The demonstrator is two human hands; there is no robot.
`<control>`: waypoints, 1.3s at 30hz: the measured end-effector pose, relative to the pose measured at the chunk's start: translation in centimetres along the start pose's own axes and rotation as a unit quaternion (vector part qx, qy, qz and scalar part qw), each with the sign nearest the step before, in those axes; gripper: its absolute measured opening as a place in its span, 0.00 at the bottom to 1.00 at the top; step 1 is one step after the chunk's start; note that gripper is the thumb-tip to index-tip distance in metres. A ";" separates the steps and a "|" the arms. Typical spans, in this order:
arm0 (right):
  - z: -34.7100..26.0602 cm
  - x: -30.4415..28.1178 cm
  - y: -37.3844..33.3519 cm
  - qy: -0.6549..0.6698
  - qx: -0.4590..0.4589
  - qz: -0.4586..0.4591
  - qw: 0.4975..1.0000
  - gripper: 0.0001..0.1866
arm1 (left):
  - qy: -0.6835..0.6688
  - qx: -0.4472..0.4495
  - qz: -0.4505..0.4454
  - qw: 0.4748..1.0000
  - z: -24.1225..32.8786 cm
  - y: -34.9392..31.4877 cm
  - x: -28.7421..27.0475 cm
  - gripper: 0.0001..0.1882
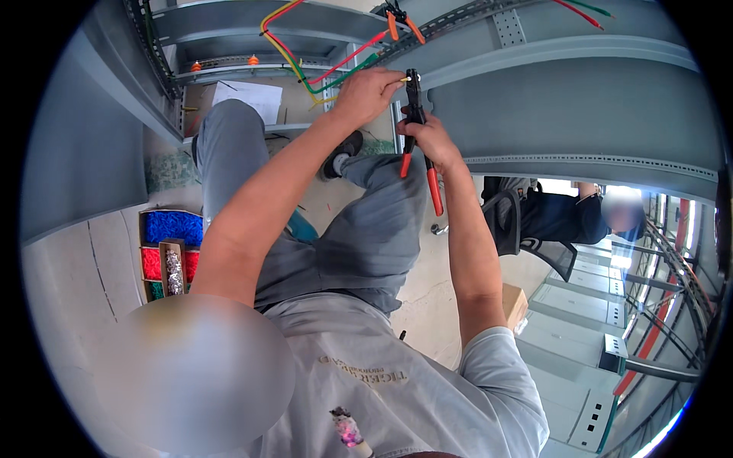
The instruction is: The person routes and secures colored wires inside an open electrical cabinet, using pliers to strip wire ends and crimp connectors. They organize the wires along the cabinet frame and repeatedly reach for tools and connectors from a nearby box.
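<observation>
My left hand (pixel 366 98) reaches up to the cabinet frame with its fingers pinched on a yellow wire (pixel 321 101). The wire's tip meets the head of a pair of crimping pliers (pixel 414 93) with black jaws and red handle grips. My right hand (pixel 432 143) is wrapped round the pliers near their pivot, while the handles hang down and stand apart. A red wire (pixel 357 53) and a green wire (pixel 345 77) run beside the yellow one, bundled with it at black ties. Whether the wire tip sits inside the jaws is too small to tell.
Grey metal cabinet panels (pixel 565 107) surround my hands. Orange-handled pliers (pixel 394 24) rest on the slotted rail above. Paper (pixel 263 99) lies inside the frame. A partitioned box (pixel 143 237) of blue, red and green small parts stands on the floor. Another person (pixel 553 216) sits at the right.
</observation>
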State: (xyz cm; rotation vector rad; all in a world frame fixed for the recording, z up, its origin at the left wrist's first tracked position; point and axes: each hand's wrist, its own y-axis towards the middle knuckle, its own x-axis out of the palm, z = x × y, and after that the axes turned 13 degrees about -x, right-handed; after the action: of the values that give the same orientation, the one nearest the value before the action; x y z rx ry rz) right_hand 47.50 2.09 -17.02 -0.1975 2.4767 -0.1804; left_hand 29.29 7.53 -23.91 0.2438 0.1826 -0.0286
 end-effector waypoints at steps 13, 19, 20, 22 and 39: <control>-0.7 0.8 0.1 -0.172 0.010 0.008 0.985 0.21 | 0.044 0.065 0.045 0.996 -1.2 -0.6 -0.1 0.13; -1.1 1.2 0.0 -0.221 -0.007 -0.009 0.975 0.19 | 0.049 0.035 0.012 0.998 -1.3 -0.8 -0.7 0.15; -1.2 1.2 0.0 -0.226 -0.013 -0.002 0.974 0.18 | 0.047 0.038 0.035 0.998 -1.2 -1.1 -0.8 0.17; -1.6 1.3 -0.1 -0.234 -0.021 0.013 0.972 0.18 | 0.042 0.044 0.077 0.995 -0.9 -2.4 -0.6 0.23; -0.3 4.7 0.4 -0.271 -0.106 0.087 0.953 0.17 | -0.367 -0.371 0.000 0.853 4.6 -14.7 14.3 0.23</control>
State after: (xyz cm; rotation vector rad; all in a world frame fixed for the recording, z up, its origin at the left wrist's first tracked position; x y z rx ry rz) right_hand 43.56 1.65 -19.66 -0.1002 1.9452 0.1947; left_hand 43.40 -7.96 -25.67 -0.5522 -0.5747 -0.0479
